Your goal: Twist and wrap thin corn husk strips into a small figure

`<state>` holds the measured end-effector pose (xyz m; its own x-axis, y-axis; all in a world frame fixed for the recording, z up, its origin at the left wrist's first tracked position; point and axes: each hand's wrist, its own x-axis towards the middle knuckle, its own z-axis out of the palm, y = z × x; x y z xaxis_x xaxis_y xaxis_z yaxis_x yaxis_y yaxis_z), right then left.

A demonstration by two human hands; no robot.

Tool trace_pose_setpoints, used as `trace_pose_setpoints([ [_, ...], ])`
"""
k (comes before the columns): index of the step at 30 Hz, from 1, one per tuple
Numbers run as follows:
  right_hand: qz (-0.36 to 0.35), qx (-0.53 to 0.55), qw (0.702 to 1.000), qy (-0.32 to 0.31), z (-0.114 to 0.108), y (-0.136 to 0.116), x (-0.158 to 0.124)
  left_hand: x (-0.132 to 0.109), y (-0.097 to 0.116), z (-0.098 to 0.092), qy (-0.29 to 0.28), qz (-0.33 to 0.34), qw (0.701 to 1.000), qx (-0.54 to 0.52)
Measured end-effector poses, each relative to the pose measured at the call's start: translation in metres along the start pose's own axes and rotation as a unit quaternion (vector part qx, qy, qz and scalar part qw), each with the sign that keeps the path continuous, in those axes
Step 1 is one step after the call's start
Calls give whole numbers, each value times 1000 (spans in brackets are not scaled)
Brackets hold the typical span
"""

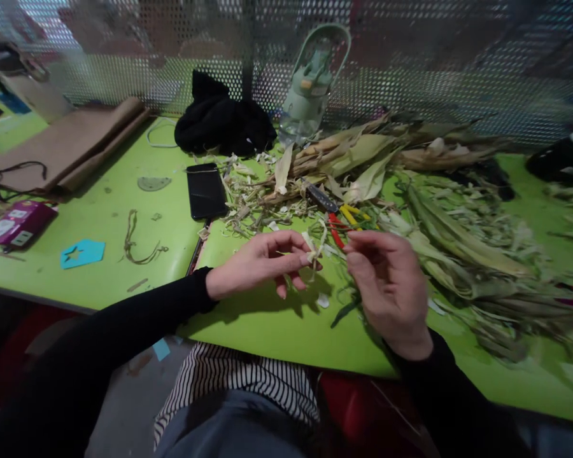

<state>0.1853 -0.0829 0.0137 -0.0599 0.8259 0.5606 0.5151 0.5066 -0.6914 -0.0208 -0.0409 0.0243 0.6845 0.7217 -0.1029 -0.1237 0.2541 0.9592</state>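
Observation:
My left hand [267,261] pinches a small knotted strip of pale corn husk [315,253] between thumb and forefinger, with its loose ends sticking up and down. To the right of it, my right hand [389,286] is closed, thumb against the fingertips; whatever is between them, if anything, is too small to make out. Just beyond both hands lie pliers with red and yellow handles [335,230], partly among husk scraps. A heap of dried corn husks [358,156] spreads behind, and longer green-tan husks [468,238] lie to the right of my right hand.
A black phone [207,191], a twisted cord [131,242], a blue star-cut tag [82,253] and a purple box [19,224] lie on the green table [248,337]. Behind stand a green water bottle [308,92], black cloth [224,121] and a perforated metal screen [172,57]. Brown paper [71,140] is at left.

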Motion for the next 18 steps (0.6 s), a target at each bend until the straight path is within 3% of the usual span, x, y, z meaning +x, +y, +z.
trace_pose_setpoints([
  [5,-8,-50,998,-28,5,0,6,6,-6,-7,-8,-22,998,-58],
  [13,-45,-29,997,-50,11,5,11,14,-10,-8,1,-29,997,-75],
  [18,-7,-22,998,-62,12,8,8,15,-13,-8,-2,-36,997,-66],
])
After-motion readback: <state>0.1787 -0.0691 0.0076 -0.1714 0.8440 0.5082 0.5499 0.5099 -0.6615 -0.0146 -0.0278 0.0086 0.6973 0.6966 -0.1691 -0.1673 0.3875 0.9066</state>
